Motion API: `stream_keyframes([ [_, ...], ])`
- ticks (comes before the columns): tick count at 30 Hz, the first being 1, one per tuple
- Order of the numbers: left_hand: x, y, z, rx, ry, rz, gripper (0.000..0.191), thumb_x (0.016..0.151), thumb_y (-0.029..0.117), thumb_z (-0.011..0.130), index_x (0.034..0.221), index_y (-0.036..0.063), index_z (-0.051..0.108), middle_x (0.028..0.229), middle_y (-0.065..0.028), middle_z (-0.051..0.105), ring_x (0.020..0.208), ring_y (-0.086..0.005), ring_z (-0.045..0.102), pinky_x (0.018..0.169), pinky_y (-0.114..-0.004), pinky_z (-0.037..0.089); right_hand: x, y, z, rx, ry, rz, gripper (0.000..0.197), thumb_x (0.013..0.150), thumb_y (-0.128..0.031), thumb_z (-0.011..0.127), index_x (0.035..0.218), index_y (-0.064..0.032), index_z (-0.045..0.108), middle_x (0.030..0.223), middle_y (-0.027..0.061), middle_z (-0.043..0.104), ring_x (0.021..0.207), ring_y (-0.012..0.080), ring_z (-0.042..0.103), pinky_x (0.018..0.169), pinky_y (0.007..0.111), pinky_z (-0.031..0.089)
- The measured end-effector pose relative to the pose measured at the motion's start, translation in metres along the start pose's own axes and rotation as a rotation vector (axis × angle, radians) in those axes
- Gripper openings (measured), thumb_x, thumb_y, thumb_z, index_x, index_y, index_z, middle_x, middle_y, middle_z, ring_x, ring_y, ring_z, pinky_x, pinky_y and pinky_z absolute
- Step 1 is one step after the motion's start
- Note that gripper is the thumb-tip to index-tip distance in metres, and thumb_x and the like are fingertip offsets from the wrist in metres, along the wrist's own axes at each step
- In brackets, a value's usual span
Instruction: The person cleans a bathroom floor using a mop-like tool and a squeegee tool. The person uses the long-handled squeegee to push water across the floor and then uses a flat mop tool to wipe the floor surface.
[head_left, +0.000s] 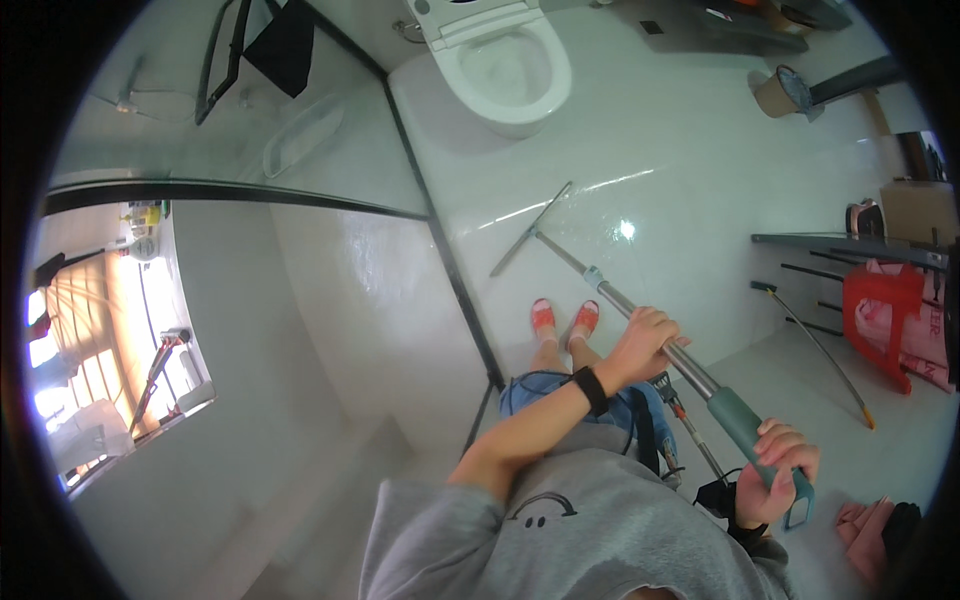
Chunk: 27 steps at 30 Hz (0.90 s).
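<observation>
Both my hands hold a floor squeegee (616, 298) with a metal pole. My left hand (646, 341), below a black wristband (590, 390), is wrapped around the middle of the pole. At the pole's upper end, my right hand (780, 465) grips the green handle (735, 421), from which a hanging loop projects. The pole runs down and away to the squeegee's long thin head (531, 231), which lies slantwise on the shiny white floor (660, 180). My feet, in red slippers (543, 313), stand just behind the head.
A black-framed glass partition (409, 150) runs along the left. Ahead is a white toilet (510, 75); a lined waste bin (780, 94) stands at the far right. At right are a shelf (847, 241), a red plastic stool (885, 330) and a leaning thin pole (821, 349).
</observation>
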<state>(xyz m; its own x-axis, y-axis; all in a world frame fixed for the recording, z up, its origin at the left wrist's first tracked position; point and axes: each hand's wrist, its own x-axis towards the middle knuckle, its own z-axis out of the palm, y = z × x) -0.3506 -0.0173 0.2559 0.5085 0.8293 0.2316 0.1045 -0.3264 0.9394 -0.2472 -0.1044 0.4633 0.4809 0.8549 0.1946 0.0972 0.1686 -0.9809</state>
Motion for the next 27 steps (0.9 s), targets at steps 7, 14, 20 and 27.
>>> stream_keyframes([
  [7, 0.005, -0.019, -0.058, 0.142, 0.164, 0.075, 0.014, 0.066, 0.008, 0.064, 0.065, 0.0106, 0.05, 0.063, -0.0047, 0.05, 0.065, -0.0235, 0.048, 0.064, -0.034, 0.035, 0.018, 0.015, 0.043, 0.122, -0.224, -0.053, 0.017, 0.073, -0.016, 0.059, 0.07, -0.0044, 0.046, 0.068, 0.0107, 0.052, 0.065, 0.0236, 0.053, 0.074, 0.043, 0.043],
  [14, 0.048, -0.082, -0.118, 0.247, 0.33, 0.049, 0.024, 0.066, 0.007, 0.064, 0.054, 0.0062, 0.043, 0.052, -0.0087, 0.045, 0.054, -0.0278, 0.045, 0.055, -0.035, 0.034, 0.075, 0.071, 0.101, 0.123, -0.539, -0.142, 0.008, 0.069, -0.007, 0.056, 0.068, -0.003, 0.049, 0.071, 0.0113, 0.054, 0.074, 0.0256, 0.055, 0.079, 0.042, 0.043],
  [20, 0.066, -0.106, -0.123, 0.276, 0.319, 0.003, 0.025, 0.065, 0.007, 0.064, 0.053, 0.0048, 0.041, 0.05, -0.0096, 0.043, 0.05, -0.0297, 0.043, 0.051, -0.036, 0.033, 0.092, 0.101, 0.113, 0.317, -0.459, -0.051, 0.005, 0.072, -0.004, 0.051, 0.067, -0.0022, 0.048, 0.067, 0.0097, 0.053, 0.071, 0.0215, 0.052, 0.077, 0.039, 0.043],
  [27, 0.013, -0.065, -0.048, 0.096, 0.205, 0.035, 0.019, 0.065, 0.009, 0.063, 0.059, 0.011, 0.045, 0.055, -0.006, 0.046, 0.056, -0.027, 0.047, 0.058, -0.034, 0.034, 0.027, 0.054, 0.056, 0.136, -0.139, 0.051, 0.021, 0.075, -0.011, 0.054, 0.062, -0.0061, 0.04, 0.055, 0.0065, 0.048, 0.053, 0.0195, 0.048, 0.073, 0.041, 0.04],
])
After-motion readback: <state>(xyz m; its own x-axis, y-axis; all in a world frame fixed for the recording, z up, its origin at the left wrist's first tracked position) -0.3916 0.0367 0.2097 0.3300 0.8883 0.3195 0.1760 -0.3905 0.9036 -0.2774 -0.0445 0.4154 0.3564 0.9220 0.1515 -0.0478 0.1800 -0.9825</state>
